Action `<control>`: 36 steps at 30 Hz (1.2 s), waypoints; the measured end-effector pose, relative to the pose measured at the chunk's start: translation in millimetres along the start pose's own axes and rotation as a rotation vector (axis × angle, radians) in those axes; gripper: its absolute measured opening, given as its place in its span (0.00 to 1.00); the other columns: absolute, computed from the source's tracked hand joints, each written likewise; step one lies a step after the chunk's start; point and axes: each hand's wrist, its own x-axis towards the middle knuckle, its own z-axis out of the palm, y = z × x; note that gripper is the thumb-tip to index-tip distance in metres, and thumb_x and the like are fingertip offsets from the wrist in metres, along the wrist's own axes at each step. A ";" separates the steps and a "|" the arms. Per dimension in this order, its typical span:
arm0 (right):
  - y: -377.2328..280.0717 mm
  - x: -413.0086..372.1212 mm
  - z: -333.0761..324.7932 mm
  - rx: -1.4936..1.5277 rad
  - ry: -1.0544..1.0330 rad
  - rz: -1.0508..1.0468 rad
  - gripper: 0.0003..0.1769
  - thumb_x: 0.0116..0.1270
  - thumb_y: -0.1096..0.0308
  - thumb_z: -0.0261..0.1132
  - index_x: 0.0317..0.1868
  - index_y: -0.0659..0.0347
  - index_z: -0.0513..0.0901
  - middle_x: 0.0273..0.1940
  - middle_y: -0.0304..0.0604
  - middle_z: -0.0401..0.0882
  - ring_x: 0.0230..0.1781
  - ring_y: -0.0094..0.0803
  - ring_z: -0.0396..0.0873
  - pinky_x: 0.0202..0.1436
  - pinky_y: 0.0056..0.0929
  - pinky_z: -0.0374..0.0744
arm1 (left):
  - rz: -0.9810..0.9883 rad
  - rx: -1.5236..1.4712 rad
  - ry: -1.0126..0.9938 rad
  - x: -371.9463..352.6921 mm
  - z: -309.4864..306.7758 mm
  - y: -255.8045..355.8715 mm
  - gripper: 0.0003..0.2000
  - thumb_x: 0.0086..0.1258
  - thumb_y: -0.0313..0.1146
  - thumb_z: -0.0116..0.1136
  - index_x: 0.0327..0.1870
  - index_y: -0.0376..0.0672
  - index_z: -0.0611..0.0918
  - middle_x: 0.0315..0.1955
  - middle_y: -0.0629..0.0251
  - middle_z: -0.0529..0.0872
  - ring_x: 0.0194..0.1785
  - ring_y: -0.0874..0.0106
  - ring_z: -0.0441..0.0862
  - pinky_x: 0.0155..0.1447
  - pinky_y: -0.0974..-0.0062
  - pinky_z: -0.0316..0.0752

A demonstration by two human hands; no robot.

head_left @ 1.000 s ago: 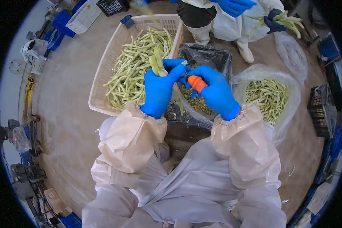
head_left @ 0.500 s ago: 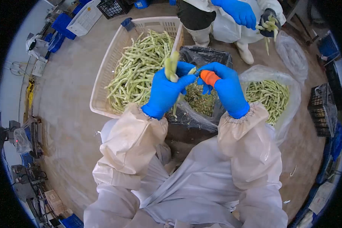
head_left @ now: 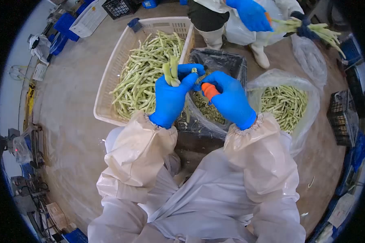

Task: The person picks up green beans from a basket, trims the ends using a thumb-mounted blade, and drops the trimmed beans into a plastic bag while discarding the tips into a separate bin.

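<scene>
My left hand (head_left: 170, 95), in a blue glove, is closed around a few pale green beans (head_left: 171, 73). Their ends stick up above the fist, and one bean tip shows by the thumb and fingertips. Close on its right is my right hand (head_left: 230, 99), also blue-gloved, with an orange thumb knife (head_left: 209, 91) at the thumb. Its fingers are curled in, and the blade is hard to make out. Both hands are over a black plastic-lined crate (head_left: 235, 67) that holds small green trimmings (head_left: 209, 107). The hands nearly meet, hiding part of the crate.
A cream crate (head_left: 102, 103) of long beans (head_left: 144, 77) stands to the left. On the right, a clear plastic bag (head_left: 308, 77) holds more beans (head_left: 286, 103). Across from me, a person's blue-gloved hand (head_left: 253, 14) and dark-gloved hand (head_left: 305, 30) handle a bean bunch (head_left: 326, 32).
Both my hands have shifted slightly left, and the orange thumb knife has come lower. The other person's bean bunch has swung out to the right.
</scene>
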 end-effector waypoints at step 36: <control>33.2 14.1 -42.5 -0.146 0.141 -0.005 0.14 0.60 0.66 0.65 0.46 0.60 0.83 0.37 0.47 0.83 0.33 0.32 0.80 0.38 0.30 0.77 | -0.534 -0.127 -0.353 17.7 -30.6 -1.7 0.20 0.63 0.30 0.57 0.57 0.38 0.74 0.35 0.64 0.82 0.30 0.77 0.77 0.34 0.80 0.73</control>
